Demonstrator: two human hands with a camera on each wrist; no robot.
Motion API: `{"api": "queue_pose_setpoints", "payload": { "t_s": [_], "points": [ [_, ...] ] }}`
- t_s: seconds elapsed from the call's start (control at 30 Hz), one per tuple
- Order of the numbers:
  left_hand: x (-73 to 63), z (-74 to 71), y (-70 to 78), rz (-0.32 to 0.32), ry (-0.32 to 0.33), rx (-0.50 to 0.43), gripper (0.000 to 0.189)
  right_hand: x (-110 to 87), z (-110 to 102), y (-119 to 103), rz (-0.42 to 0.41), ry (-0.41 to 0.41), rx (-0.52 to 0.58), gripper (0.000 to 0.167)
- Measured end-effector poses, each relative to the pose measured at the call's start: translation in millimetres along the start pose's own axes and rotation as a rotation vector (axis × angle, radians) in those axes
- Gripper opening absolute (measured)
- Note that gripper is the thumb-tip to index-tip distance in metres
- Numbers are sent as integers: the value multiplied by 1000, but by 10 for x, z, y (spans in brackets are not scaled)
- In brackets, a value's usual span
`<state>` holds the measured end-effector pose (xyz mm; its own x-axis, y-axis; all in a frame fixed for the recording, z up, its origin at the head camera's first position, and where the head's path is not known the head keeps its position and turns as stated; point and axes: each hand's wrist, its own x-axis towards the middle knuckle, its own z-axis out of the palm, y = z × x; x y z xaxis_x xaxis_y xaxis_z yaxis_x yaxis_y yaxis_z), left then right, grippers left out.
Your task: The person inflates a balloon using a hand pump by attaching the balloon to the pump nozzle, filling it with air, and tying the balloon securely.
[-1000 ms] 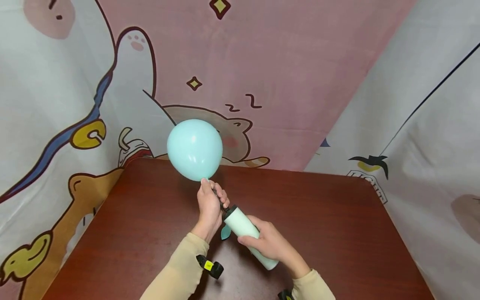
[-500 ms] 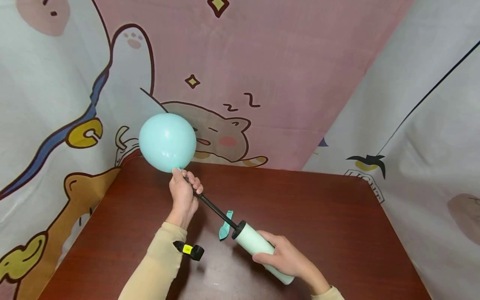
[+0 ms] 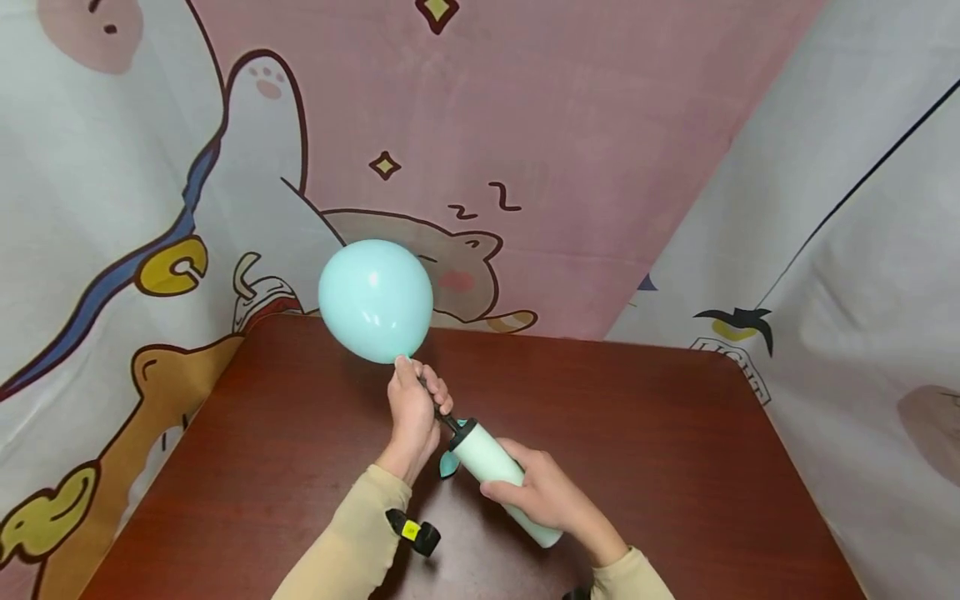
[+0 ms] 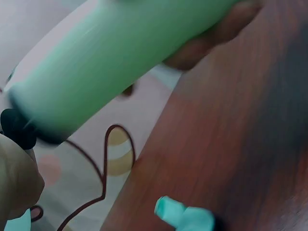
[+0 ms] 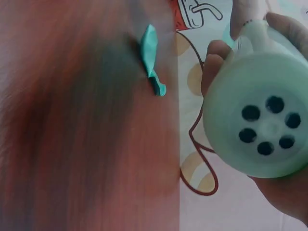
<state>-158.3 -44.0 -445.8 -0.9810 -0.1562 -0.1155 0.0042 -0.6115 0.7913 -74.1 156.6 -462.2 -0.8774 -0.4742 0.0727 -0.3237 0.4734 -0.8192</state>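
A round, inflated light blue balloon (image 3: 375, 300) points up and away over the back of the table. At its neck, my left hand (image 3: 412, 404) grips the balloon together with the black nozzle end of a hand pump, thumb at the balloon's mouth. My right hand (image 3: 543, 492) is wrapped around the pale green barrel of the balloon pump (image 3: 487, 458), which slants down to the right. Only a short piece of black rod shows between the left hand and the barrel. The right wrist view faces the barrel's end cap (image 5: 272, 127), with several dark holes.
A limp teal balloon (image 5: 150, 48) lies on the brown table (image 3: 637, 433), partly covered by the pump in the head view. Behind the table hangs a cartoon-printed cloth (image 3: 585, 167). A black wrist camera (image 3: 414, 531) sits on the left sleeve.
Half a second ago the pump was drawn out with a long black rod showing; now the hands have come together and the rod is mostly inside the barrel. The inflated balloon has shifted right.
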Motion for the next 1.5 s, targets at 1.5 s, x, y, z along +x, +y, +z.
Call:
{"api": "queue_pose_setpoints", "payload": {
  "t_s": [1.5],
  "points": [
    [-57,31,-2,-12,1,-5,46,-81,-9,-49,101,-20,56,49]
  ]
}}
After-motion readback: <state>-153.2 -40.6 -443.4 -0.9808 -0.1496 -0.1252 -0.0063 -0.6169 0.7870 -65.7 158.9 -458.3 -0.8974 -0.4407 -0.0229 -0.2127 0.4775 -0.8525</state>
